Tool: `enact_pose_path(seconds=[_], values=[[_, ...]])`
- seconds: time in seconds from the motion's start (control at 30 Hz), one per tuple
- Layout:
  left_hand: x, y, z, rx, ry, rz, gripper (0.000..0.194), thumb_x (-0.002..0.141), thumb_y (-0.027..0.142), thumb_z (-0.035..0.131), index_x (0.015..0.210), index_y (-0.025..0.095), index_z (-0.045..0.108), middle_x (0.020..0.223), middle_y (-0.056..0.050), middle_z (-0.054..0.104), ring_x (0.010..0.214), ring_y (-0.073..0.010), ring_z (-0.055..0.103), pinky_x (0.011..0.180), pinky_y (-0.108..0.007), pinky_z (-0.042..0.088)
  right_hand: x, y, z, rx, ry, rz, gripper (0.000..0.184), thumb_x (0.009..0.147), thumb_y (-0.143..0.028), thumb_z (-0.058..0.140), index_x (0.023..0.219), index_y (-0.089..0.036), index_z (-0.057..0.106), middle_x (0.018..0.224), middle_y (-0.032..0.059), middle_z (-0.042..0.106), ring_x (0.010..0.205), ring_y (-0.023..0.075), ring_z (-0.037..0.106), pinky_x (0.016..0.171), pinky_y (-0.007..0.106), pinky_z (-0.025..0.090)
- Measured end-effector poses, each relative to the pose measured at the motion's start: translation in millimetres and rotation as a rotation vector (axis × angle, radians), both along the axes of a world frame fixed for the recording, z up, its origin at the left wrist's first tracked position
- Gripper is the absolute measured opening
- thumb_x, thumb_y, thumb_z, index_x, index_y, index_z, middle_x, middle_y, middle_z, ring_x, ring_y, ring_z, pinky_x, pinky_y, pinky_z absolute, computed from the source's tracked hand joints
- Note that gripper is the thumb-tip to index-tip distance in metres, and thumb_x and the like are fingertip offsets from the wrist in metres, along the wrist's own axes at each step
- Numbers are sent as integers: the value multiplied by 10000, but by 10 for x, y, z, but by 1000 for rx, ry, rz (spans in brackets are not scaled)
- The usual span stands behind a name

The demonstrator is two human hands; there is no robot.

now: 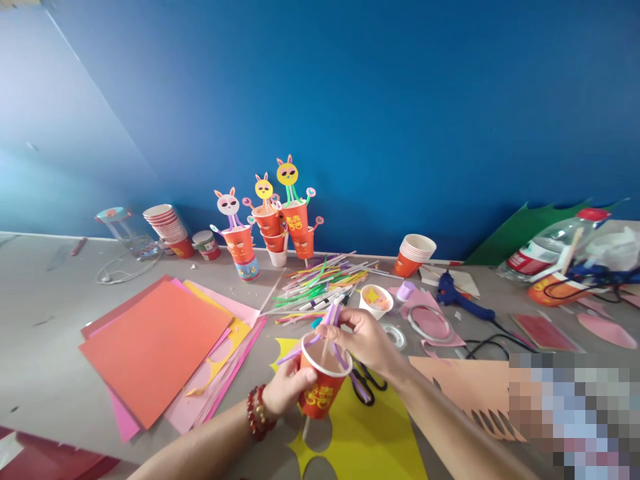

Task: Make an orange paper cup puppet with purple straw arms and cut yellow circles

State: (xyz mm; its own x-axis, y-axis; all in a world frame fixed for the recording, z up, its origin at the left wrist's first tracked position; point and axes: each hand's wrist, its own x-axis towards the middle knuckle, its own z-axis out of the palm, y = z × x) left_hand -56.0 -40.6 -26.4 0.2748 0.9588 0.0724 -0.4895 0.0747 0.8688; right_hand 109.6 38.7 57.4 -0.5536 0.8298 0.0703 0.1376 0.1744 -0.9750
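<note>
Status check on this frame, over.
Left hand gripping red paper cup. Right hand pinching purple straws above its rim. Yellow sheet and black-handled scissors close below.

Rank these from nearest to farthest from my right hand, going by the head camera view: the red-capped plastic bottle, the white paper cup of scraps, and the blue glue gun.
From your right hand:
1. White paper cup, just beyond the hand.
2. Blue glue gun, farther to the right.
3. Red-capped plastic bottle, far right, by the wall.
</note>
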Motion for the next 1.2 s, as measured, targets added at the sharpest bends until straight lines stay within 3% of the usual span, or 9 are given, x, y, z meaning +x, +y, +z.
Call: enact_pose_path(seconds=[0.17,0.33,0.47,0.73,0.93,1.2], values=[[-15,14,15,46,-11,37,552,762,509,757,1192,178,661,1037,-93,740,948,-305,703,872,-416,542,7,-20,114,158,2,100,220,818,-404,746,781,-187,738,957,55,650,906,219,591,867,319,475],[-37,8,1,44,51,-21,565,749,541,755,1155,158,662,1070,-140,732,963,-305,700,885,-438,544,-3,-47,104,120,-29,126,149,812,-341,732,837,-195,721,979,46,644,883,215,597,816,313,488],[-52,6,-17,32,109,-17,619,740,588,738,1167,148,655,1107,-159,722,1000,-331,686,935,-482,520,-17,-44,55,128,-6,112,123,808,-315,725,826,-194,718,976,47,658,893,222,601,818,314,484],[-56,12,-39,63,122,1,682,756,584,729,1267,149,604,1195,-163,690,1065,-334,663,960,-464,514,-52,-66,67,126,24,102,104,808,-290,729,850,-195,742,937,44,676,908,232,626,816,312,479],[-48,7,-58,47,116,-7,568,782,558,717,1174,152,649,1105,-144,730,1008,-316,691,901,-425,542,-64,-89,96,95,32,86,85,795,-275,723,806,-190,724,925,42,682,890,232,635,836,322,481],[-16,16,-53,17,54,-15,618,741,590,740,1130,116,669,1011,-137,744,902,-285,706,816,-371,560,-43,-74,99,54,34,130,50,751,-219,692,771,-177,674,953,38,659,870,211,605,778,288,462]])
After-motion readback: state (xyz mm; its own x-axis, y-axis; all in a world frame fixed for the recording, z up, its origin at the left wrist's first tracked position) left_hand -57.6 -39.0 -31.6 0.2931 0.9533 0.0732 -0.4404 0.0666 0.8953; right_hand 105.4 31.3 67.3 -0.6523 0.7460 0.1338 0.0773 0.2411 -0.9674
